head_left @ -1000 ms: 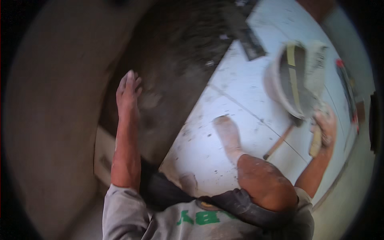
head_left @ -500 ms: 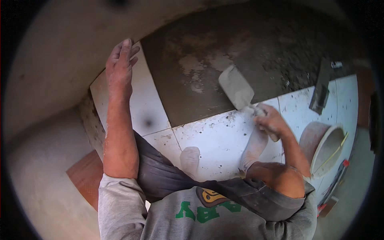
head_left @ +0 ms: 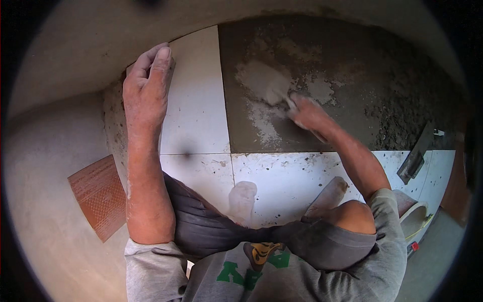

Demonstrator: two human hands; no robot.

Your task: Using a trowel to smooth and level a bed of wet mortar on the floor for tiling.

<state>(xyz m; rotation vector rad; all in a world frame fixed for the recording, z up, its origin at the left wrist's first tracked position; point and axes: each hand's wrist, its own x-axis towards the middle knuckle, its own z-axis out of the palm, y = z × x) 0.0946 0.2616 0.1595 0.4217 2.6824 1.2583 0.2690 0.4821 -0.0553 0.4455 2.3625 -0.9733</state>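
Observation:
My right hand (head_left: 308, 111) grips a trowel, its fingers closed round the handle. The trowel's blade (head_left: 276, 90) is low over the dark mortar bed (head_left: 297, 133), blurred by motion against pale patches of cement (head_left: 319, 88). Whether the blade touches the mortar, I cannot tell. My left hand (head_left: 148, 80) is up by the wall, over the outer edge of a white tile (head_left: 196, 100). It looks loosely open, with fingers extended and slightly bent, holding nothing visible; its far fingers are partly hidden.
White floor tiles (head_left: 282, 171), specked with mortar crumbs, lie under my feet. A flat plastering trowel (head_left: 416, 156) rests across the tile edge on the right. Beside it stands a bucket (head_left: 416, 219). A reddish-brown tile (head_left: 100, 196) is at the left. Rough mortar (head_left: 397, 110) lies at the right.
My right hand has carried the trowel forward and left, from above the tile edge to over the mortar. Paler cement patches now show there. The whole view has shifted; my left hand stays by the wall.

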